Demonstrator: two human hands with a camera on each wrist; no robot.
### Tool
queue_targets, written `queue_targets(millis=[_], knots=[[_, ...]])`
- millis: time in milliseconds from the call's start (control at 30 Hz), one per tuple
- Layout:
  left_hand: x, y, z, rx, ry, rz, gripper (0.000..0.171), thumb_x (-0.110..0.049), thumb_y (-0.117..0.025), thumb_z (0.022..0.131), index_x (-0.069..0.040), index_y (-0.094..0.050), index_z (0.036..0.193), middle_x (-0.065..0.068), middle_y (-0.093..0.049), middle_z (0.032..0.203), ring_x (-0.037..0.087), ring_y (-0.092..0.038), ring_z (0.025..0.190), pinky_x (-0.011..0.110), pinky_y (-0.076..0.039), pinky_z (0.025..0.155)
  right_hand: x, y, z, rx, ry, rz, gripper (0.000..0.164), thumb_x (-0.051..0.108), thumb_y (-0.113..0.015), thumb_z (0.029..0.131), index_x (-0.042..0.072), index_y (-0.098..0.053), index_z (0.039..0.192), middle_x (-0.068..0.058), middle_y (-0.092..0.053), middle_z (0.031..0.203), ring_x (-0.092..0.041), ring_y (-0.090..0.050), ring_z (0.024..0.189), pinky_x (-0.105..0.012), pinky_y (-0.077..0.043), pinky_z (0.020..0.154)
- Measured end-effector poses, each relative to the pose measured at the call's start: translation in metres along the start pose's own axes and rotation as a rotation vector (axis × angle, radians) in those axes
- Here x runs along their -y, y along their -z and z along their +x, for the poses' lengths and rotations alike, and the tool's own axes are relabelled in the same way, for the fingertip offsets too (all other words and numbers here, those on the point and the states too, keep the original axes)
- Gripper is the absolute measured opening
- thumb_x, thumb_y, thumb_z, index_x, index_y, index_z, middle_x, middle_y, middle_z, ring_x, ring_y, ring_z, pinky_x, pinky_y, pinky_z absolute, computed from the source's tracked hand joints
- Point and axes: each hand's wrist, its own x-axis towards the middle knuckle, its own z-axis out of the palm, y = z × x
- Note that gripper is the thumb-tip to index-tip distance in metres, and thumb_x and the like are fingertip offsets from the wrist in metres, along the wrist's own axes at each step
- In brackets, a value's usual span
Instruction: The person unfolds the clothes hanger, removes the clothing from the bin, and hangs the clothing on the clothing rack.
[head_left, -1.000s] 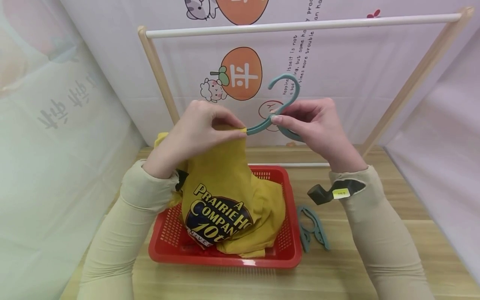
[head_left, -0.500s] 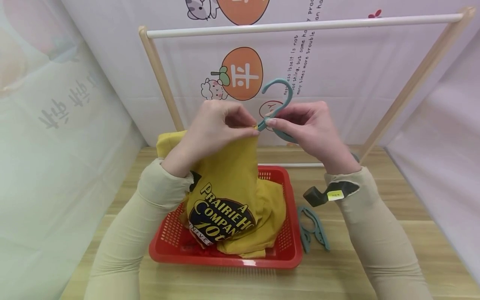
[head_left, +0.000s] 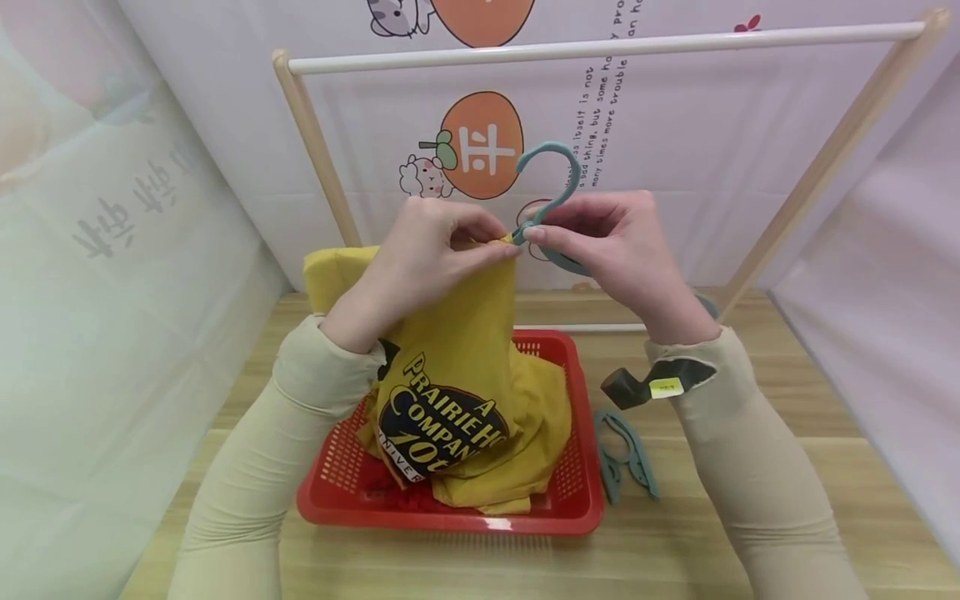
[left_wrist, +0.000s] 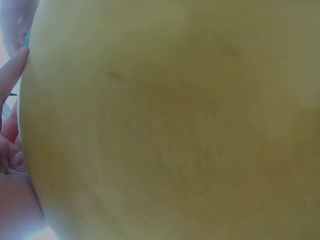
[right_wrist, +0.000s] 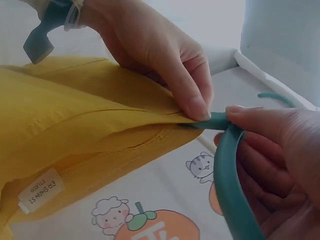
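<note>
My left hand [head_left: 431, 258] pinches the neckline of a yellow T-shirt [head_left: 457, 325] that hangs down into a red basket. In the right wrist view, one arm of a teal clothes hanger [right_wrist: 231, 165] runs into the shirt's neck opening beside a white label [right_wrist: 41, 190]. My right hand [head_left: 618, 254] grips that hanger at its middle, under the upright hook [head_left: 555, 148]. Both hands' fingertips are close together at the collar. Yellow fabric [left_wrist: 170, 120] fills most of the left wrist view and hides the inserted hanger arm.
The red basket [head_left: 450, 523] stands on the wooden table [head_left: 750, 500], with red cloth under the shirt. A second, folded teal hanger [head_left: 628, 458] lies to its right. Behind stands a rack with a white rail [head_left: 600, 52] and wooden posts [head_left: 318, 158].
The shirt's neckline and my left hand have moved right along the hanger arm, covering more of it. My right hand and the hook have shifted slightly left.
</note>
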Motion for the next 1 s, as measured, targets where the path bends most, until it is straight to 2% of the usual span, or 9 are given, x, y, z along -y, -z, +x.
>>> queue_targets(millis=[133, 267, 400, 467, 567, 633, 700, 867, 1000], knots=[[0.002, 0.007, -0.002, -0.028, 0.05, 0.008, 0.015, -0.023, -0.078, 0.093, -0.008, -0.08, 0.097, -0.004, -0.074, 0.088, 0.003, -0.066, 0.08, 0.021, -0.055, 0.076, 0.008, 0.005, -0.008, -0.052, -0.01, 0.06, 0.029, 0.007, -0.084, 0.085, 0.004, -0.078, 0.114, -0.01, -0.076, 0.105, -0.024, -0.073, 0.091, -0.027, -0.059, 0.082], [0.005, 0.019, -0.006, -0.074, 0.11, 0.013, 0.017, -0.024, -0.08, 0.091, -0.009, -0.08, 0.099, -0.003, -0.075, 0.09, 0.004, -0.068, 0.081, 0.021, -0.057, 0.077, 0.012, 0.013, -0.024, -0.071, -0.007, 0.136, 0.031, 0.001, -0.084, 0.083, 0.0, -0.076, 0.113, -0.015, -0.075, 0.109, -0.024, -0.073, 0.093, -0.027, -0.059, 0.081], [0.007, 0.029, -0.011, -0.118, 0.124, -0.005, 0.017, -0.024, -0.081, 0.09, -0.008, -0.08, 0.096, -0.002, -0.075, 0.089, 0.006, -0.07, 0.08, 0.023, -0.058, 0.076, 0.003, 0.017, -0.042, 0.012, -0.037, 0.122, 0.028, -0.003, -0.082, 0.083, -0.002, -0.076, 0.11, -0.016, -0.074, 0.109, -0.024, -0.074, 0.093, -0.03, -0.06, 0.079], [0.008, 0.032, -0.013, -0.135, 0.122, -0.018, 0.016, -0.023, -0.081, 0.09, -0.008, -0.081, 0.095, -0.002, -0.075, 0.089, 0.006, -0.07, 0.08, 0.023, -0.058, 0.076, -0.008, 0.015, -0.05, 0.075, -0.084, 0.054, 0.027, 0.001, -0.082, 0.085, 0.001, -0.077, 0.111, -0.014, -0.075, 0.109, -0.023, -0.074, 0.094, -0.031, -0.06, 0.08], [0.007, 0.035, -0.015, -0.148, 0.122, -0.036, 0.014, -0.022, -0.082, 0.09, -0.008, -0.081, 0.093, -0.001, -0.075, 0.088, 0.008, -0.071, 0.079, 0.023, -0.058, 0.075, -0.029, 0.007, -0.055, 0.163, -0.192, -0.064, 0.029, 0.018, -0.083, 0.088, 0.008, -0.078, 0.115, -0.007, -0.076, 0.11, -0.019, -0.073, 0.096, -0.032, -0.059, 0.083], [0.005, 0.037, -0.016, -0.148, 0.124, -0.037, 0.014, -0.022, -0.081, 0.09, -0.008, -0.081, 0.094, -0.001, -0.075, 0.088, 0.008, -0.07, 0.079, 0.023, -0.058, 0.074, -0.045, 0.001, -0.053, 0.192, -0.281, -0.12, 0.034, 0.033, -0.083, 0.088, 0.013, -0.078, 0.116, -0.002, -0.076, 0.11, -0.016, -0.072, 0.099, -0.033, -0.058, 0.087], [0.003, 0.037, -0.017, -0.146, 0.129, -0.039, 0.014, -0.023, -0.082, 0.09, -0.009, -0.081, 0.094, -0.001, -0.075, 0.088, 0.008, -0.07, 0.078, 0.023, -0.058, 0.074, -0.061, -0.006, -0.049, 0.198, -0.342, -0.155, 0.04, 0.041, -0.081, 0.088, 0.015, -0.078, 0.117, 0.0, -0.075, 0.111, -0.016, -0.071, 0.101, -0.036, -0.057, 0.09], [0.002, 0.034, -0.019, -0.133, 0.115, -0.05, 0.015, -0.023, -0.082, 0.09, -0.009, -0.081, 0.095, -0.001, -0.076, 0.088, 0.008, -0.071, 0.078, 0.023, -0.059, 0.073, -0.091, -0.02, -0.032, 0.182, -0.429, -0.192, 0.042, 0.044, -0.08, 0.088, 0.015, -0.077, 0.119, 0.0, -0.075, 0.112, -0.019, -0.068, 0.106, -0.044, -0.055, 0.094], [0.001, 0.033, -0.02, -0.129, 0.098, -0.047, 0.015, -0.023, -0.081, 0.09, -0.009, -0.081, 0.094, -0.002, -0.076, 0.088, 0.007, -0.071, 0.078, 0.024, -0.059, 0.073, -0.106, -0.032, -0.018, 0.22, -0.467, -0.209, 0.044, 0.051, -0.08, 0.086, 0.019, -0.078, 0.116, 0.004, -0.075, 0.109, -0.017, -0.067, 0.105, -0.044, -0.054, 0.095]])
